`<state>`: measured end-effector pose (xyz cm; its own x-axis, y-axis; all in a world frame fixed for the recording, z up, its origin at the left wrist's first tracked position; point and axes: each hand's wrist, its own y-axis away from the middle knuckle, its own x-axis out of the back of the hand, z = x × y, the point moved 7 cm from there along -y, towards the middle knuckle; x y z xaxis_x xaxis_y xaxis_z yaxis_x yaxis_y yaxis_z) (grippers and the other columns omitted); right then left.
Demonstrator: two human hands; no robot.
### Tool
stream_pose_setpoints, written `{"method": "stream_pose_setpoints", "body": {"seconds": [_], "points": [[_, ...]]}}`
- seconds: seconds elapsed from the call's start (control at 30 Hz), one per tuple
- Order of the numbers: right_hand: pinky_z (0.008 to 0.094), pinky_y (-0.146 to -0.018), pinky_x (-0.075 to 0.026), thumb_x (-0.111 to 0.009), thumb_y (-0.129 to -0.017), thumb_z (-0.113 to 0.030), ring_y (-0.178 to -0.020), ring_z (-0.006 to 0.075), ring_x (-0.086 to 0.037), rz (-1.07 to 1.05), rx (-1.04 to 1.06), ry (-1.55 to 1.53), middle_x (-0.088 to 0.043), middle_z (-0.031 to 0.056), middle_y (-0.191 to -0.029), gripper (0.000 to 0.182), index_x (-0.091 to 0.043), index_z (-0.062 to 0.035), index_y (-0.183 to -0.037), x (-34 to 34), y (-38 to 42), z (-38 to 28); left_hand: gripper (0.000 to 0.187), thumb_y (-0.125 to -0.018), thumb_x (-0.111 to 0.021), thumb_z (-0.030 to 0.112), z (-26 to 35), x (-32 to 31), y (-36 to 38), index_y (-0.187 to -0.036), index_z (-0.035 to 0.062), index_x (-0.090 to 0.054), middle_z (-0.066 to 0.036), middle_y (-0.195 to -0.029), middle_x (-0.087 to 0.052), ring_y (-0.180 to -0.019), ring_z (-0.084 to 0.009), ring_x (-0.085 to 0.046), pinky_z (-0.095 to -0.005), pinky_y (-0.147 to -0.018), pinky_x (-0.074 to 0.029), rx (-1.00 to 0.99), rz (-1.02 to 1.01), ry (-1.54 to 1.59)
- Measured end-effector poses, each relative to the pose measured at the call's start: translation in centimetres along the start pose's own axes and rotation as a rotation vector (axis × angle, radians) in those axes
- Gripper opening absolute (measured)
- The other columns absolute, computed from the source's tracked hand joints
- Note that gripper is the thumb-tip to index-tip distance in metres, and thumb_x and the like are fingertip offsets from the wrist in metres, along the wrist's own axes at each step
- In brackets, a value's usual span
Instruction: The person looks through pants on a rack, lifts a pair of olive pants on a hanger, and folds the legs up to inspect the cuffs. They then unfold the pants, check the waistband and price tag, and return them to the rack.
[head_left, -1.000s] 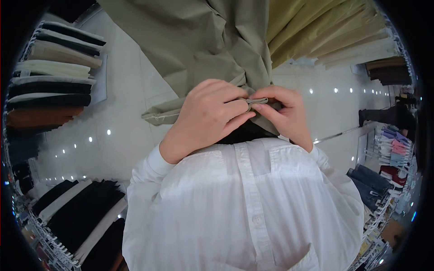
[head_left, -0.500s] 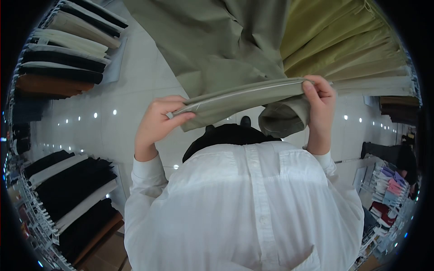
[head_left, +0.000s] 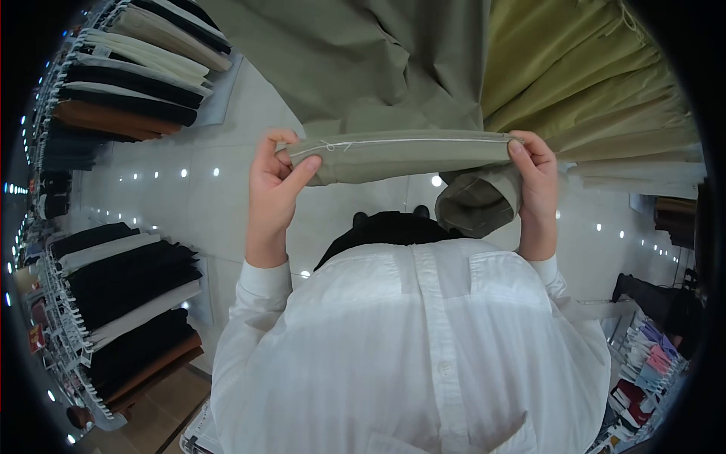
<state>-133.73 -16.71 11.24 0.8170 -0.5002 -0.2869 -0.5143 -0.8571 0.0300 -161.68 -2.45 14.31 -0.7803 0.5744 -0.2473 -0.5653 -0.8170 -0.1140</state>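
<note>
Olive-green trousers hang down from the top of the view toward me. One leg's hem is stretched level between my two hands, with a pale line of stitching and loose thread ends along its edge. At the hem's left end, my left hand pinches the cloth between thumb and fingers. My right hand grips the right end the same way. The other leg's open cuff hangs just left of my right wrist.
Yellow-green garments hang at the upper right. Racks of dark, white and brown garments stand on the left, with another rack below. At the lower right are small coloured items. Shiny tiled floor lies between.
My left hand has moved up and slightly right, so the hem now lies nearly level. Its stitched edge has turned more into view. The surroundings have shifted a little with the camera.
</note>
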Motion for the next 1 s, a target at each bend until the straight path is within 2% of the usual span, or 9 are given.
{"method": "stream_pose_setpoints", "body": {"seconds": [0.03, 0.2, 0.27, 0.37, 0.43, 0.47, 0.53, 0.73, 1.0], "points": [[0.0191, -0.063, -0.043, -0.059, -0.083, -0.007, -0.069, 0.0059, -0.055, 0.018, 0.038, 0.075, -0.062, 0.0064, -0.093, 0.022, -0.058, 0.0017, -0.103, 0.0, -0.2, -0.3, 0.022, -0.08, -0.058, -0.002, 0.5, -0.3, 0.0, -0.101, 0.0022, -0.051, -0.005, -0.082, -0.062, -0.07, -0.0051, -0.053, -0.0196, -0.065, -0.042, 0.016, 0.108, -0.02], [0.0199, -0.057, -0.042, -0.062, -0.077, -0.004, -0.069, 0.0049, -0.052, 0.074, 0.147, 0.474, -0.058, 0.0044, -0.114, 0.04, -0.054, -0.0033, -0.116, -0.6, 0.2, -3.6, 0.022, -0.08, -0.06, -0.001, 0.4, -3.7, -0.7, -0.101, 0.0017, -0.052, -0.003, -0.079, -0.062, -0.069, -0.0049, -0.054, -0.0195, -0.063, -0.042, 0.066, 0.019, -0.244], [0.0217, -0.052, -0.039, -0.062, -0.075, -0.005, -0.064, 0.0061, -0.05, -0.204, 0.154, 0.647, -0.056, 0.0016, -0.12, 0.046, -0.052, -0.0067, -0.119, -4.3, 1.3, -4.8, 0.022, -0.08, -0.06, -0.001, -0.5, -5.8, -0.9, -0.1, 0.001, -0.054, -0.003, -0.078, -0.062, -0.068, -0.0047, -0.054, -0.0197, -0.062, -0.042, 0.1, -0.06, -0.299], [0.025, -0.05, -0.038, -0.063, -0.075, -0.009, -0.057, 0.0124, -0.05, -0.365, 0.272, 0.569, -0.061, 0.0055, -0.109, 0.042, -0.054, -0.0059, -0.116, -8.2, 1.0, -4.6, 0.017, -0.079, -0.061, 0.001, -0.4, -9.2, -1.5, -0.096, -0.0006, -0.057, -0.002, -0.073, -0.062, -0.064, -0.0031, -0.051, -0.0187, -0.057, -0.039, 0.058, -0.206, -0.405], [0.0288, -0.048, -0.037, -0.064, -0.076, -0.013, -0.052, 0.0192, -0.047, -0.522, 0.4, 0.517, -0.062, 0.0107, -0.087, 0.029, -0.059, -0.0034, -0.104, -9.4, 0.9, -3.5, 0.014, -0.079, -0.061, 0.002, 0.2, -10.2, -1.5, -0.092, -0.0018, -0.06, -0.002, -0.07, -0.061, -0.062, -0.0032, -0.049, -0.0177, -0.056, -0.037, -0.012, -0.239, -0.529], [0.0288, -0.048, -0.037, -0.064, -0.076, -0.013, -0.052, 0.0192, -0.047, -0.513, 0.398, 0.515, -0.062, 0.0107, -0.087, 0.029, -0.059, -0.0034, -0.104, -9.1, 0.8, -3.6, 0.014, -0.079, -0.061, 0.002, 0.0, -10.2, -1.3, -0.092, -0.0018, -0.06, -0.002, -0.07, -0.061, -0.062, -0.0032, -0.049, -0.0177, -0.056, -0.037, -0.009, -0.248, -0.53], [0.026, -0.047, -0.032, -0.064, -0.076, -0.009, -0.051, 0.0148, -0.04, -0.585, 0.283, 0.576, -0.057, 0.0085, -0.065, 0.016, -0.062, 0.0018, -0.088, -8.8, 0.7, -2.7, 0.015, -0.08, -0.061, 0.004, -0.6, -8.2, -1.1, -0.093, -0.0018, -0.061, -0.002, -0.07, -0.061, -0.06, -0.0044, -0.048, -0.0176, -0.056, -0.037, 0.057, -0.116, -0.446], [0.0243, -0.049, -0.032, -0.063, -0.079, -0.01, -0.052, 0.0114, -0.041, -0.58, 0.115, 0.647, -0.05, 0.0051, -0.058, 0.013, -0.06, 0.0032, -0.081, -6.1, 0.0, 0.9, 0.016, -0.086, -0.056, 0.011, 0.8, -3.1, -1.0, -0.093, -0.0024, -0.061, -0.003, -0.076, -0.061, -0.07, -0.0063, -0.053, -0.0191, -0.065, -0.04, -0.04, 0.213, -0.268], [0.0237, -0.048, -0.031, -0.063, -0.081, -0.016, -0.054, 0.005, -0.037, -0.456, -0.068, 0.463, -0.047, 0.0001, -0.055, 0.019, -0.062, 0.0032, -0.079, -2.9, 0.7, 2.2, 0.021, -0.09, -0.05, 0.02, -2.4, 2.4, -1.6, -0.093, 0.0006, -0.057, -0.009, -0.089, -0.061, -0.082, -0.016, -0.059, -0.0291, -0.077, -0.045, 0.154, 0.252, 0.105]]}}
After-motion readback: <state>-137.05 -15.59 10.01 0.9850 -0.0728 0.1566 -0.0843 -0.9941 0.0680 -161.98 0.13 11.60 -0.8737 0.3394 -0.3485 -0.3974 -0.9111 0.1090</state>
